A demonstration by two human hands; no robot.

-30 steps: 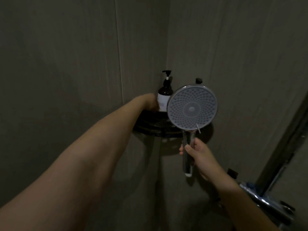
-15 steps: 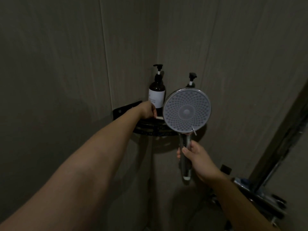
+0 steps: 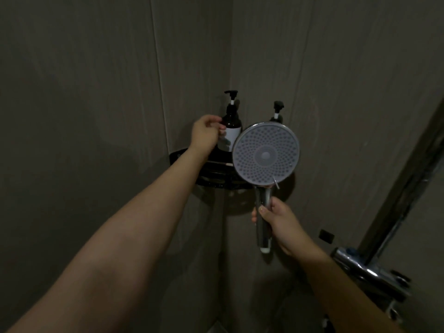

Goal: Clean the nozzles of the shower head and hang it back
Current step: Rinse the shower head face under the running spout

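The shower head point(image 3: 266, 155), mid-frame with nozzles facing me, looks light, rigid and slick; my right hand point(image 3: 280, 222) is clamped round its chrome handle. My left hand point(image 3: 206, 135), fingers curled, touches the bottle point(image 3: 231, 131) on the shelf point(image 3: 177, 156).

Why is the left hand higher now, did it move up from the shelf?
Yes. The left hand rose from the black corner shelf rim to beside the dark pump bottle.
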